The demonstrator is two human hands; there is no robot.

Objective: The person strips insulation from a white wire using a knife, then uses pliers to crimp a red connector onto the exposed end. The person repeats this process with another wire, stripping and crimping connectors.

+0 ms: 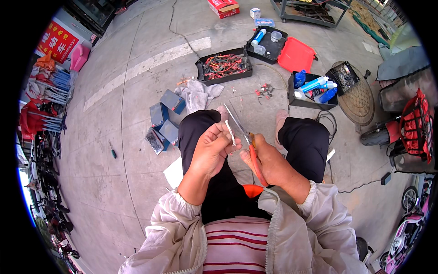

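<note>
My left hand (211,150) pinches a thin white strip (230,130) between thumb and fingers, its upper end sticking up past the fingertips. What the strip is made of is too small to tell. Wrapped in my right hand (272,159) is a pair of scissors (257,166) with orange-red handles. Their long metal blades point up and to the left, slightly apart, close beside the strip. Both hands are above my lap, between my knees. A bright orange object (252,190) shows partly below the right wrist.
Several blue-grey battery blocks (159,114) stand left of my knee, by a grey rag (198,94). Ahead are a black tray of wires (224,66), an open case with a red lid (296,55) and a box of bottles (313,98). A screwdriver (112,150) lies further left.
</note>
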